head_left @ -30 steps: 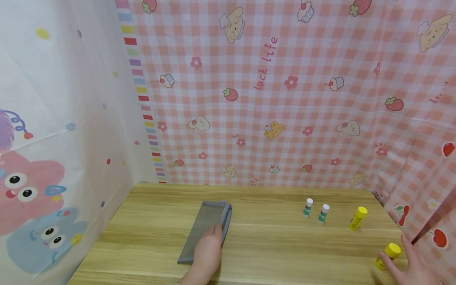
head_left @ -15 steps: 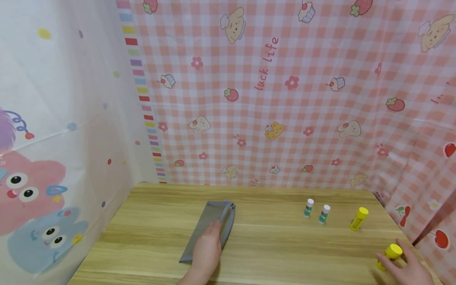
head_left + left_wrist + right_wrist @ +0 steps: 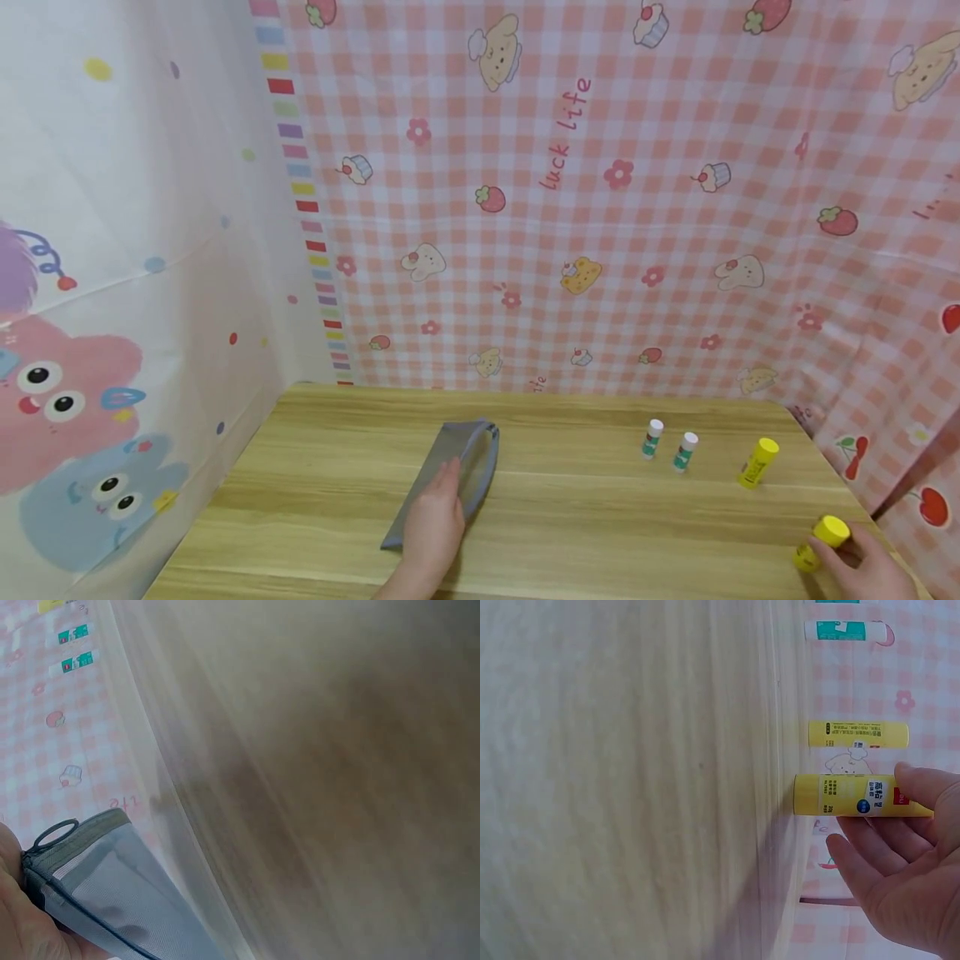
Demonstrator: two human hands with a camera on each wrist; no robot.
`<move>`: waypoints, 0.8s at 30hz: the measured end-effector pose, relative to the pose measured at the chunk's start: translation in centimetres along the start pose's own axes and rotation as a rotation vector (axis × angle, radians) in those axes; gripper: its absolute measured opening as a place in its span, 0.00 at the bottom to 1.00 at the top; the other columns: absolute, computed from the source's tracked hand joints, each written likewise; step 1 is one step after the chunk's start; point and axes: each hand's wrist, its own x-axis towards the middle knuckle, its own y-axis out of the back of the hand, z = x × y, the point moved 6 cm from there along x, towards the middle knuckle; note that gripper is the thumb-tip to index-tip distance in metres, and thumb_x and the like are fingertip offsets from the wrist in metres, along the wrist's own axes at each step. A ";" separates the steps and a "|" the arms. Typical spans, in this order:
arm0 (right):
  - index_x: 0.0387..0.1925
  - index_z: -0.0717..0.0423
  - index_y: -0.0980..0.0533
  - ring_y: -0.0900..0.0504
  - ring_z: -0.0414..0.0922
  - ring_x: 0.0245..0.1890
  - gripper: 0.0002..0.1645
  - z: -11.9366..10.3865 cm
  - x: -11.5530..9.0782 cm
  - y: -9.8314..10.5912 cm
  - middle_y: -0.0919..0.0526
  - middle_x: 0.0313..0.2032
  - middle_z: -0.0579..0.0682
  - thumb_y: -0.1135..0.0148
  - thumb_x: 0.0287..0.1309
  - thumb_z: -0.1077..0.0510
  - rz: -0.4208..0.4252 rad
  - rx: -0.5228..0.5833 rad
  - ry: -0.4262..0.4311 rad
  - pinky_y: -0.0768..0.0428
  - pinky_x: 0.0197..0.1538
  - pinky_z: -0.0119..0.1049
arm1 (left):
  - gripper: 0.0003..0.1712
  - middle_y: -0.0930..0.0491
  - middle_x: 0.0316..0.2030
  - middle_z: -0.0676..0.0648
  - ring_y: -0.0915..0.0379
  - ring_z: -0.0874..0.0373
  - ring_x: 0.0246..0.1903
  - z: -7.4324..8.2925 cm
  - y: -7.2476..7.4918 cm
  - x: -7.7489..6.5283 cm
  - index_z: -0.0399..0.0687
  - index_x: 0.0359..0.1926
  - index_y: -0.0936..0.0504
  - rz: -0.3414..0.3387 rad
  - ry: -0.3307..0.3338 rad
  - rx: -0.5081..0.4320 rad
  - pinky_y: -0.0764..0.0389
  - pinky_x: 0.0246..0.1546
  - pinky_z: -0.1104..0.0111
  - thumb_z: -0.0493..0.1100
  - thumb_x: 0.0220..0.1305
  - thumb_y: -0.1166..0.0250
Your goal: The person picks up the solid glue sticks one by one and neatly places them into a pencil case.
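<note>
My left hand [image 3: 435,529] grips the near part of a grey mesh zipper pouch [image 3: 442,446] at the left middle of the table. The pouch's right side bows apart into a gap. In the left wrist view, finger shapes show through the mesh of the pouch [image 3: 127,877]. At the front right, my right hand [image 3: 870,567] pinches a yellow glue stick [image 3: 831,529]. The right wrist view shows the thumb on one side of that glue stick [image 3: 840,795] near its cap end and fingers on the other. Its base sits right at the tabletop.
Behind the held one stands another yellow glue stick [image 3: 759,462]. Two smaller white-and-green glue sticks, a left one [image 3: 652,439] and a right one [image 3: 686,452], stand farther back. A pink checked curtain [image 3: 570,208] borders the wooden table [image 3: 585,533] at the back and right.
My right hand's thumb and fingers have closed from a spread around the yellow glue stick to a pinch on it. The pouch's right side has parted wider.
</note>
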 end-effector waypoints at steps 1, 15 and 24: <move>0.47 0.78 0.32 0.19 0.64 0.35 0.28 0.0 0.0 0.0 0.20 0.36 0.73 0.35 0.63 0.55 -0.002 -0.001 0.001 0.16 0.37 0.52 | 0.27 0.18 0.45 0.30 0.17 0.39 0.43 0.0 0.0 0.0 0.28 0.53 0.22 0.005 0.001 -0.004 0.14 0.39 0.53 0.21 0.46 0.36; 0.56 0.79 0.33 0.20 0.67 0.45 0.38 -3.6 -0.7 -0.9 0.21 0.46 0.75 0.41 0.67 0.44 -0.113 0.009 0.067 0.20 0.46 0.57 | 0.28 0.19 0.49 0.29 0.18 0.37 0.45 -0.3 0.1 0.1 0.27 0.56 0.23 -0.047 0.062 -0.040 0.14 0.38 0.55 0.21 0.50 0.38; 0.59 0.75 0.33 0.19 0.64 0.47 0.34 -7.3 -1.5 -2.6 0.22 0.50 0.74 0.43 0.69 0.47 -0.145 0.066 0.196 0.17 0.46 0.51 | 0.27 0.19 0.49 0.31 0.18 0.39 0.46 -0.3 0.2 0.1 0.28 0.55 0.23 -0.037 0.068 -0.033 0.14 0.37 0.55 0.21 0.51 0.39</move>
